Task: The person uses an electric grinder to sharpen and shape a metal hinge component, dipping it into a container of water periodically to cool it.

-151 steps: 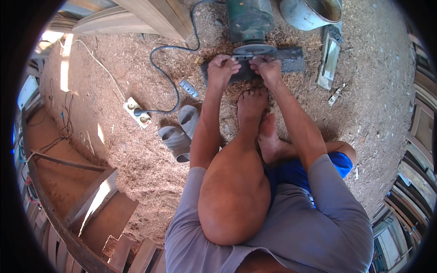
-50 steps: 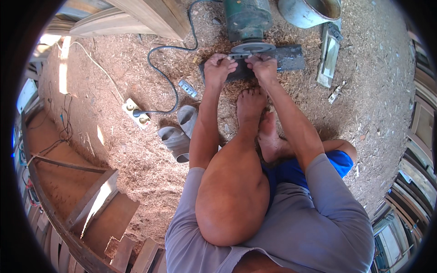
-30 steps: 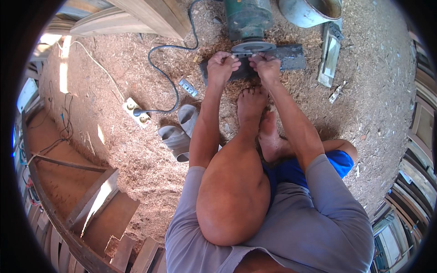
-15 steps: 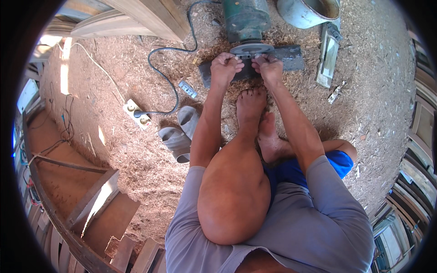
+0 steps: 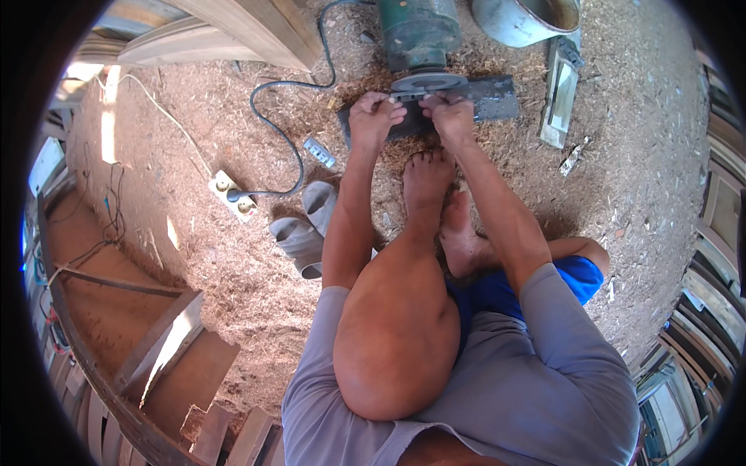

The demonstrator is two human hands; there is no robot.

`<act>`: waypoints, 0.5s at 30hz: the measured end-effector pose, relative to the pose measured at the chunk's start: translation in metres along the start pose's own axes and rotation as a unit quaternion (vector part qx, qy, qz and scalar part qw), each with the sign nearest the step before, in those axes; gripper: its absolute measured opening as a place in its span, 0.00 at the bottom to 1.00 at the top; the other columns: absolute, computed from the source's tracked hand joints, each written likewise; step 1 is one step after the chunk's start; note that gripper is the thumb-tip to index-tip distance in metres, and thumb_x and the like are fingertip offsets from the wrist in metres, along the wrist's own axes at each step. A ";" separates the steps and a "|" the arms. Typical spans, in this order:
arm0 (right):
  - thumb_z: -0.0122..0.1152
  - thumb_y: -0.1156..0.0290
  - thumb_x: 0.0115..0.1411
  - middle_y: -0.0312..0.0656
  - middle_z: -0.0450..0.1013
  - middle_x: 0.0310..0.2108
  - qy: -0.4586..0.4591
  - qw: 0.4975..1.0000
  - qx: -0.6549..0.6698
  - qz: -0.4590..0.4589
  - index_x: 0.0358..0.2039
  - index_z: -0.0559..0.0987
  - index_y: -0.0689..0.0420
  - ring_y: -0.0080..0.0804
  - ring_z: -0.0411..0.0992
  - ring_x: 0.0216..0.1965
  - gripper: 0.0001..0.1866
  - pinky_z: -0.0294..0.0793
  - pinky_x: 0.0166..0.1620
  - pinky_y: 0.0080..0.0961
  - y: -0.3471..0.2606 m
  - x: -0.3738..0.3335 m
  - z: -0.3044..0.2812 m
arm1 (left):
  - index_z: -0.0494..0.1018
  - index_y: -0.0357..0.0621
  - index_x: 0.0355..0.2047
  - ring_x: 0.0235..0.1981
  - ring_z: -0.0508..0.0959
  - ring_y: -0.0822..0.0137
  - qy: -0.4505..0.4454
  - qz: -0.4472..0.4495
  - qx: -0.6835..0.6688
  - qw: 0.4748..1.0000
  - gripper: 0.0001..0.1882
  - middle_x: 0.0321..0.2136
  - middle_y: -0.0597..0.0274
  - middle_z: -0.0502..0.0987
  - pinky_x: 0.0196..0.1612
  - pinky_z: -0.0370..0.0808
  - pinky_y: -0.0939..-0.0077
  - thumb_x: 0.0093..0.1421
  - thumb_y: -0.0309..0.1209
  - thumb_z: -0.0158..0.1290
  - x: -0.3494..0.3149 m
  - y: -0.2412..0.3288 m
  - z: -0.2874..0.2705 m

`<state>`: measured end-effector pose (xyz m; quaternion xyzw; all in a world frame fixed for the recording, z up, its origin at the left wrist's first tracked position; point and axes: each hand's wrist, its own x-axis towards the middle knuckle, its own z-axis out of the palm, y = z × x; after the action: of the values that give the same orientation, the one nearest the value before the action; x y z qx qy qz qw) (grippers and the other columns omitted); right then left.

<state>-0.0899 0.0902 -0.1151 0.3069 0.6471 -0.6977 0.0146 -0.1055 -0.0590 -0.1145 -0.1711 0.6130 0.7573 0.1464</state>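
Note:
A grey grinding disc [image 5: 430, 81] sits on the shaft of a green cylindrical motor [image 5: 420, 35] at the top middle. Against the near edge of the disc lies a thin dark metal strip [image 5: 411, 96]; whether it touches cannot be told. Its left end is pinched in the fingers of my left hand [image 5: 374, 119]. My right hand [image 5: 451, 118] grips the other end, fingers closed, just below the disc. Beneath both hands a dark flat board [image 5: 495, 99] rests on the ground. Exactly what kind of strip it is stays unclear.
A black cable [image 5: 289, 138] runs from a white socket strip [image 5: 233, 196] toward the motor. Grey sandals [image 5: 299, 241] and a small grey block [image 5: 319, 152] lie at left. A pale bucket [image 5: 522, 23] and a wooden piece [image 5: 559, 105] are at right. Wood shavings cover the ground.
Both hands have shifted slightly to the left along the disc, carrying the strip with them. The motor, board and cable keep their places.

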 end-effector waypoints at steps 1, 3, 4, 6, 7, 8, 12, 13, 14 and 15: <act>0.59 0.78 0.54 0.43 0.78 0.25 0.000 1.000 0.000 0.000 0.29 0.79 0.68 0.21 0.72 0.21 0.06 0.69 0.24 0.16 0.000 0.000 0.002 | 0.70 0.28 0.35 0.28 0.81 0.63 0.003 -0.003 -0.002 1.000 0.06 0.30 0.47 0.77 0.29 0.81 0.78 0.61 0.21 0.48 0.000 0.000 -0.001; 0.59 0.78 0.54 0.44 0.78 0.24 -0.002 1.000 0.006 -0.001 0.28 0.79 0.70 0.22 0.72 0.21 0.06 0.69 0.24 0.17 0.001 -0.001 0.005 | 0.69 0.29 0.36 0.28 0.81 0.63 0.006 -0.004 0.002 1.000 0.06 0.30 0.46 0.77 0.30 0.81 0.77 0.61 0.22 0.49 0.000 -0.001 -0.005; 0.59 0.78 0.54 0.44 0.78 0.24 -0.001 1.000 0.005 -0.002 0.28 0.79 0.70 0.22 0.72 0.21 0.06 0.69 0.24 0.17 0.001 -0.002 0.006 | 0.69 0.29 0.36 0.29 0.81 0.63 0.010 -0.005 0.007 1.000 0.07 0.30 0.46 0.77 0.30 0.81 0.76 0.61 0.23 0.51 0.000 -0.001 -0.007; 0.59 0.79 0.53 0.45 0.78 0.24 -0.007 0.999 -0.029 -0.020 0.28 0.79 0.71 0.23 0.72 0.21 0.07 0.69 0.24 0.18 0.002 -0.003 0.007 | 0.69 0.30 0.36 0.29 0.82 0.62 0.011 -0.006 0.011 1.000 0.07 0.31 0.46 0.77 0.31 0.81 0.76 0.61 0.23 0.51 -0.001 -0.002 -0.010; 0.59 0.79 0.53 0.45 0.78 0.24 -0.005 0.999 -0.029 -0.022 0.28 0.79 0.71 0.23 0.72 0.21 0.07 0.69 0.24 0.18 0.003 -0.002 0.006 | 0.69 0.30 0.36 0.29 0.82 0.62 0.011 -0.007 0.017 1.000 0.07 0.31 0.46 0.77 0.31 0.81 0.76 0.61 0.23 0.51 0.000 -0.001 -0.010; 0.59 0.79 0.52 0.47 0.78 0.25 -0.012 0.999 -0.032 -0.020 0.32 0.78 0.73 0.24 0.75 0.23 0.09 0.72 0.27 0.18 0.005 -0.001 0.005 | 0.69 0.30 0.36 0.29 0.82 0.62 0.008 -0.006 0.016 1.000 0.07 0.31 0.46 0.77 0.31 0.81 0.76 0.61 0.23 0.51 0.000 -0.001 -0.009; 0.59 0.79 0.52 0.49 0.79 0.26 -0.017 0.998 -0.052 -0.013 0.36 0.77 0.75 0.26 0.78 0.25 0.13 0.76 0.30 0.19 0.003 0.000 0.005 | 0.69 0.30 0.37 0.31 0.82 0.62 0.007 -0.002 0.017 1.000 0.07 0.32 0.46 0.77 0.32 0.81 0.76 0.62 0.23 0.50 -0.001 -0.002 -0.010; 0.59 0.79 0.52 0.49 0.79 0.26 -0.017 0.998 -0.052 -0.014 0.36 0.77 0.75 0.26 0.78 0.25 0.13 0.76 0.30 0.19 0.001 -0.001 0.005 | 0.68 0.30 0.37 0.31 0.82 0.61 0.005 -0.001 0.021 1.000 0.07 0.32 0.46 0.77 0.32 0.81 0.76 0.62 0.23 0.50 -0.001 -0.003 -0.011; 0.59 0.78 0.52 0.48 0.79 0.26 -0.017 0.999 -0.048 -0.007 0.36 0.77 0.76 0.26 0.78 0.25 0.13 0.76 0.30 0.19 -0.001 -0.002 0.005 | 0.68 0.30 0.37 0.31 0.82 0.61 0.005 -0.001 0.021 1.000 0.07 0.32 0.46 0.77 0.32 0.81 0.76 0.62 0.23 0.50 0.000 -0.003 -0.011; 0.58 0.78 0.52 0.48 0.79 0.26 -0.018 0.999 -0.045 -0.001 0.36 0.77 0.76 0.26 0.78 0.25 0.13 0.77 0.30 0.19 -0.003 -0.003 0.005 | 0.69 0.30 0.38 0.31 0.82 0.61 0.001 -0.004 0.025 1.000 0.07 0.32 0.46 0.77 0.31 0.81 0.75 0.62 0.24 0.50 0.000 -0.004 -0.012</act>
<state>-0.0909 0.0852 -0.1116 0.2930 0.6781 -0.6729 0.0392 -0.1031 -0.0697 -0.1198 -0.1703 0.6313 0.7409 0.1535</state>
